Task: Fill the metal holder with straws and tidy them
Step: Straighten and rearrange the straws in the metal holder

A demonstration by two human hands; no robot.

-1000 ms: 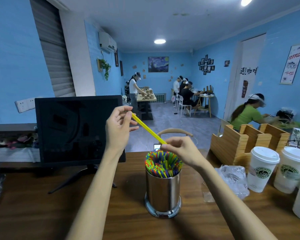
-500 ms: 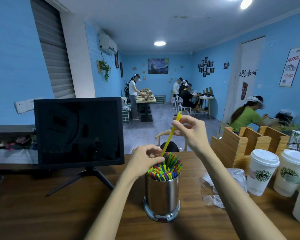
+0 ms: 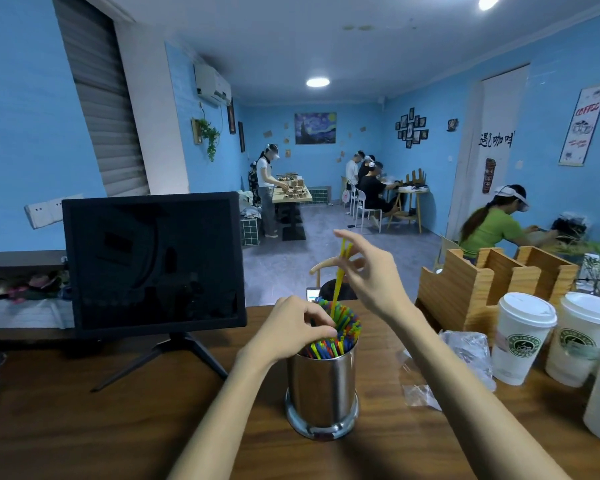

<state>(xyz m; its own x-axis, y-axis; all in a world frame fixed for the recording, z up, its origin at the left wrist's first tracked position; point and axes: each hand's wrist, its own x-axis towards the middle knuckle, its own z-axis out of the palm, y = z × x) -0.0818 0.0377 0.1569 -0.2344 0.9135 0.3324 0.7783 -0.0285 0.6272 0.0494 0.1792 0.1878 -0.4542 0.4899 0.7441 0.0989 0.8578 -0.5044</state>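
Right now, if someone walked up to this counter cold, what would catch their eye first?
Probably the metal holder at the centre of the wooden counter, packed with bright multicoloured straws. Just above it, the right hand pinches a yellow straw standing up out of the bundle, while the left hand rests its fingers on the straw tops.

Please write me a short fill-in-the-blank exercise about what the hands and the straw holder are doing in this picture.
1. The right hand pinches a ____ straw above the holder.
2. The metal holder stands on a ____ table.
3. The left hand rests on the bundle of straws at the holder's ____.
4. To the holder's right stand white paper ____ with lids.

Missing words: yellow; wooden; top; cups
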